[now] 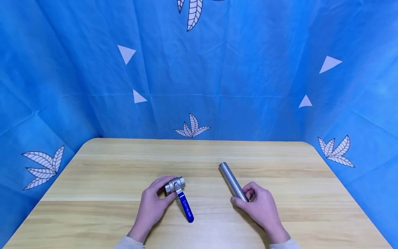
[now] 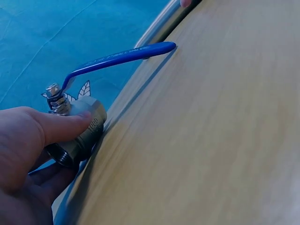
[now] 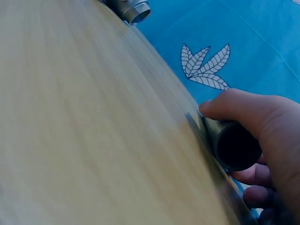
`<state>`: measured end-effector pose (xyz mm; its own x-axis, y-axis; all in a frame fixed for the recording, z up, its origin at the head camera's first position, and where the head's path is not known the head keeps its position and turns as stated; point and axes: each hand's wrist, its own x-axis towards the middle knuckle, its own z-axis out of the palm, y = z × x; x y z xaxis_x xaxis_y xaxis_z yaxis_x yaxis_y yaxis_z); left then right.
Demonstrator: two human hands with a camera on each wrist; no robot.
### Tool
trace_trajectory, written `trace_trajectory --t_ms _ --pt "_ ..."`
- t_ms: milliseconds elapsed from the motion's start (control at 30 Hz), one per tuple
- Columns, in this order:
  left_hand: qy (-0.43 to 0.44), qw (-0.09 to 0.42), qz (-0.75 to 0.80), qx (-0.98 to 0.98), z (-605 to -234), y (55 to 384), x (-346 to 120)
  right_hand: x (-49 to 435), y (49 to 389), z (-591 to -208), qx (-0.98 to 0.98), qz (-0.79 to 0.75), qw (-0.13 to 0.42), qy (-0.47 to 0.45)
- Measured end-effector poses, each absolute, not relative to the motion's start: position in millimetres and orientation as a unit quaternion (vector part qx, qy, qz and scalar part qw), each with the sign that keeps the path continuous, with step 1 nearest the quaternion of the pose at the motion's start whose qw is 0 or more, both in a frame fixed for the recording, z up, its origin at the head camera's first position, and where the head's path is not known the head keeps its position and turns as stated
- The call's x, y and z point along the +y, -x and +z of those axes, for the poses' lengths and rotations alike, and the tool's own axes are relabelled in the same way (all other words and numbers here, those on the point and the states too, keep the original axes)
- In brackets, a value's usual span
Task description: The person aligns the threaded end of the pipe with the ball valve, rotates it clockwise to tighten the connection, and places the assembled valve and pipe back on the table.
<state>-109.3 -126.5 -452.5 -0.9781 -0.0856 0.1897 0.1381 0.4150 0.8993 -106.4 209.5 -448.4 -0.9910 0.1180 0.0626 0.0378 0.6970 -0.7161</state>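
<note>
My left hand (image 1: 154,203) grips a metal ball valve (image 1: 175,185) by its body, thumb on the near side and fingers round the far side. The valve's blue lever (image 1: 186,206) points toward me and to the right. In the left wrist view the threaded opening of the ball valve (image 2: 65,154) faces the palm. On the right, my right hand (image 1: 260,206) holds the near end of a straight steel pipe (image 1: 232,181) between thumb and fingers. The pipe slants away to the far left. Its dark hollow end (image 3: 239,146) shows in the right wrist view.
Both hands work low over a light wooden table (image 1: 130,162) with rounded far corners. A blue cloth (image 1: 258,69) with white leaf and triangle prints hangs behind the table and along both sides. Bare wood separates the valve and the pipe.
</note>
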Motion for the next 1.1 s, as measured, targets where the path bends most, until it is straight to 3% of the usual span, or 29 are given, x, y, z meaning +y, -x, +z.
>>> trace_trajectory --t_ms 500,900,1100 --pt "0.0 0.082 -0.559 -0.825 -455.2 108.8 -131.0 212.4 107.5 -453.2 -0.913 0.393 0.106 0.01" --pt "-0.007 0.059 -0.557 -0.828 -453.1 109.3 -129.6 213.4 108.9 -455.7 -0.912 0.398 0.1 0.024" --pt "0.01 0.071 -0.555 -0.829 -453.3 108.8 -129.3 213.3 108.1 -452.4 -0.912 0.398 0.098 0.02"
